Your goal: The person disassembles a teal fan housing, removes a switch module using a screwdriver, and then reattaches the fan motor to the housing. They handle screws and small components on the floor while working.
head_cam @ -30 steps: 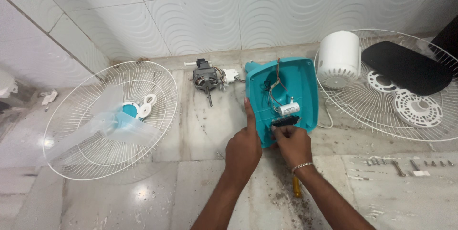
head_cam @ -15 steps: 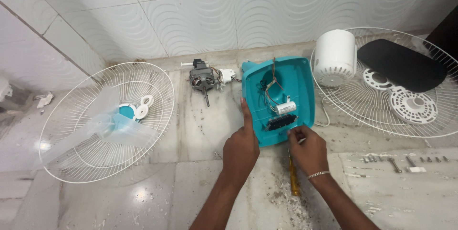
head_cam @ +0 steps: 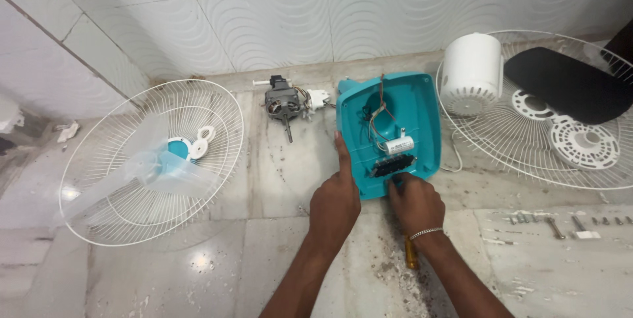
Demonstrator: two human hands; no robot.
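Two hands on one part: the teal plastic housing (head_cam: 389, 130) lies open side up on the marble floor (head_cam: 277, 179), near the wall, between the two wire guards.

Left hand (head_cam: 335, 204): pressed against the housing's left edge, index finger stretched along the rim, other fingers curled. Bracing it, not gripping.

Right hand (head_cam: 415, 204): at the near edge, fingertips on or just by the black switch block (head_cam: 393, 165). Fingers curled; cannot tell if they pinch anything. A bracelet sits on that wrist. A yellow-handled tool (head_cam: 411, 253) lies on the floor under the wrist, mostly hidden.

Inside the housing: a white cylindrical capacitor (head_cam: 399, 145) and a loose bundle of wires (head_cam: 376, 117) running toward the far end.

Handling, my read: thin moulded shell, light, fairly stiff but will flex and could crack at the rim if twisted. Smooth, so it slides easily on the marble, which is why bracing makes sense. Take hold at the side walls. Keep off the wires and capacitor; the leads look thin and easy to tear.

Around it: bare motor (head_cam: 282, 104) with shaft just left of the housing, a white connector beside it. Left guard (head_cam: 99, 186) holds the translucent blade. Right guard (head_cam: 527, 146) carries a white motor cover (head_cam: 471, 71) and a black panel (head_cam: 570, 84). Screws (head_cam: 554, 222) lie scattered on the floor at right.
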